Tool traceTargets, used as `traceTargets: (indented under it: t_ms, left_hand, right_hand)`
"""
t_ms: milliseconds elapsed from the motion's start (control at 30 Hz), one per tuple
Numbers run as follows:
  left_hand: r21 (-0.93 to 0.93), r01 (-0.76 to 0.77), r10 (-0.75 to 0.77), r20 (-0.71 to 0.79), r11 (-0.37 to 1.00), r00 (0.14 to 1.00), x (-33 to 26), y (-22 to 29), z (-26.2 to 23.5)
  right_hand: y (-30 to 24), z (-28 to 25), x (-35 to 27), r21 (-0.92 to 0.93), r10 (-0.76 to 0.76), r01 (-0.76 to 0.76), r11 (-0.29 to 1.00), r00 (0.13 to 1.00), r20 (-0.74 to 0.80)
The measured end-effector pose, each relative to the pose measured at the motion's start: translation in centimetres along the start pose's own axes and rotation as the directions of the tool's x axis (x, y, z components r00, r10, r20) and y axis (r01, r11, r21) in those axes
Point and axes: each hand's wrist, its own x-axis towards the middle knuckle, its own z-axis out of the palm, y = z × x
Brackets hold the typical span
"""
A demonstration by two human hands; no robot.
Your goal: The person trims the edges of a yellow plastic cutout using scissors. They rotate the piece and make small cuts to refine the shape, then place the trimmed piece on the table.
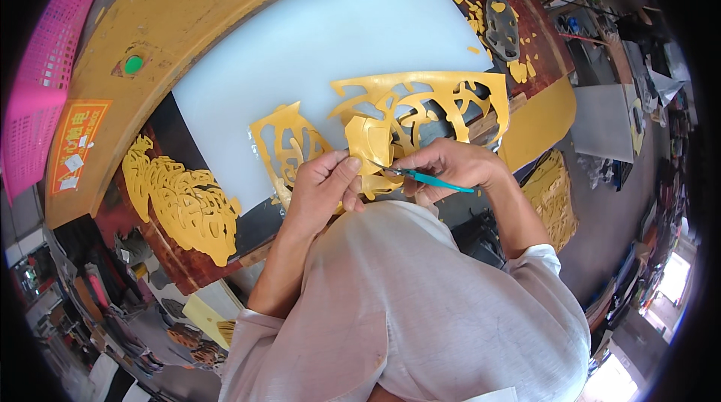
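Observation:
My left hand [327, 180] pinches the lower left edge of a small yellow sheet piece [369, 137] between thumb and fingers. Closed around a pair of teal-handled snips [439, 181] is my right hand [454, 164]. The snips' dark, narrow tips point left and meet the lower right part of the piece; whether they cut into it I cannot tell. Beneath and beyond the hands lies a yellow sheet with curved cut-outs [390, 85]. Another perforated yellow section [289, 139] is beside my left hand, its lower end partly hidden.
A large white board [315, 34] covers the middle of the work surface. Stacked yellow cut-out sheets [188, 207] lie at the left. A grey, hole-filled oval form [502, 24] sits among yellow scraps at the far right. A yellow machine panel with a green button [134, 64] borders the far left.

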Motion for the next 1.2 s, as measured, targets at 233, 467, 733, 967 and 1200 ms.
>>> traceTargets:
  t_ms: [233, 467, 733, 967, 1200]
  left_hand:
    - [0.110, -0.009, 0.005, 0.030, 0.994, 1.000, -0.2, 0.1, -0.1]
    - [0.225, 0.005, -0.007, 0.009, 0.974, 1.000, -0.6, 0.6, 0.2]
    - [0.154, -0.006, -0.005, 0.069, 0.988, 0.998, -0.6, 0.5, 0.2]
    - [0.183, -0.013, 0.004, 0.051, 0.983, 0.999, -0.7, 0.5, 0.4]
    - [0.194, -0.011, -0.003, 0.071, 0.981, 0.997, -0.9, 0.4, 0.4]
  right_hand:
    - [0.5, 0.6, 0.6, 0.093, -0.014, 0.014, 0.996, 1.000, -0.002]
    - [1.2, 1.1, 0.7, 0.170, -0.041, 0.044, 0.984, 0.999, -0.018]
    - [2.2, 2.3, 1.4, 0.278, -0.127, 0.134, 0.951, 0.991, -0.042]
    - [1.5, 2.8, 1.1, 0.273, -0.090, 0.109, 0.956, 0.993, -0.082]
    - [1.3, 3.2, 1.0, 0.266, -0.102, 0.123, 0.956, 0.991, -0.092]
